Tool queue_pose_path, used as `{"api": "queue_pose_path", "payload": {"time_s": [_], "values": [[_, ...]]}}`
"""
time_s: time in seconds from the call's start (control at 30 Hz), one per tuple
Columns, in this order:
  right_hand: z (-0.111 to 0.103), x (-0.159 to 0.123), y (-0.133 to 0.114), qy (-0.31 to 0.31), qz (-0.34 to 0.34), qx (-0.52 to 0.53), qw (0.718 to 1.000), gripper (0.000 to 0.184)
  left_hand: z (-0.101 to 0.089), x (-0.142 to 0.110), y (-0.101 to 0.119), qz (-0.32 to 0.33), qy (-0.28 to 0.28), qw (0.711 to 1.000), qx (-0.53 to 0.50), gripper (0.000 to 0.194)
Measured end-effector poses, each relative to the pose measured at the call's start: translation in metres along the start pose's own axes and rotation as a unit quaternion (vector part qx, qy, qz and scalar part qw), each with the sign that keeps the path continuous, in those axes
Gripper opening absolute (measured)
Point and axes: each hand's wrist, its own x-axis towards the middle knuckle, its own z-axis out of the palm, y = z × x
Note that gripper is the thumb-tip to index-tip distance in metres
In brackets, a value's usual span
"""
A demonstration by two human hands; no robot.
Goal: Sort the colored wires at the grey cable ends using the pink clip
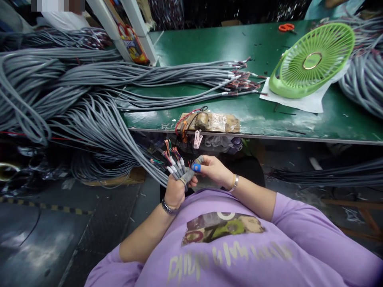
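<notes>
- Left grip (175,192): we find it clamped around a bunch of grey cables (137,153), close to their stripped ends, in front of the torso and below the near edge of the table (185,44).
- Right grip (213,170): we note thumb and fingers drawn together just beside the left one, near the cable ends; we cannot tell whether a wire is pinched between them.
- Held ends: we observe white sleeves (173,169) above the left grip, with coloured wires (168,150) fanning out beyond them.
- Coverings: we record blue tape (196,167) on the right thumb and a grey wrap (187,175) on a digit of the left grip.
- Cable run: from the left grip, the bunch rises leftward to a larger heap (24,83) of grey cable.
- Table, middle: we see further cables (149,75) lying across the green surface, stripped ends toward a green fan (312,59), which stands on a white sheet (314,104).
- Table, near edge: we log a taped wooden block (223,122) and, beside it, a pale pink peg (197,139).
- Table, far side: we list orange-handled scissors (286,27).
</notes>
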Motion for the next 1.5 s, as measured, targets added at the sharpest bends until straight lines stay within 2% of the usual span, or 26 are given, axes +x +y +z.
{"api": "queue_pose_path", "payload": {"time_s": [0.2,0.37,0.6,0.73,1.0,1.13,1.37,1.5], "values": [[0.005,-0.001,0.004,0.054,-0.005,-0.01,0.998,0.03,0.005,-0.001,0.006,0.017,0.047,0.999,-0.021,0.024],[0.005,-0.002,0.008,0.067,-0.006,-0.004,0.998,0.033,0.006,0.0,0.01,0.026,0.067,0.997,-0.038,0.025],[0.006,-0.004,0.006,0.043,0.005,-0.007,0.999,0.04,0.008,0.001,0.012,0.016,0.088,0.994,-0.069,0.023],[0.003,-0.006,0.001,0.006,0.03,-0.023,0.999,0.038,0.007,0.0,0.013,0.016,0.095,0.994,-0.056,0.024],[0.001,-0.001,-0.017,0.039,0.034,-0.017,0.999,0.034,0.007,-0.002,0.011,0.02,0.087,0.996,-0.027,0.026],[0.002,0.001,-0.023,0.017,0.009,-0.026,0.999,0.031,0.01,-0.003,0.013,0.025,0.084,0.996,-0.014,0.028],[-0.002,0.003,-0.021,-0.042,0.04,0.002,0.998,0.026,0.009,-0.003,0.014,0.012,0.051,0.998,-0.016,0.026],[-0.002,0.003,-0.02,-0.043,0.025,-0.004,0.999,0.026,0.01,-0.004,0.016,0.002,0.052,0.999,-0.005,0.027]]}}
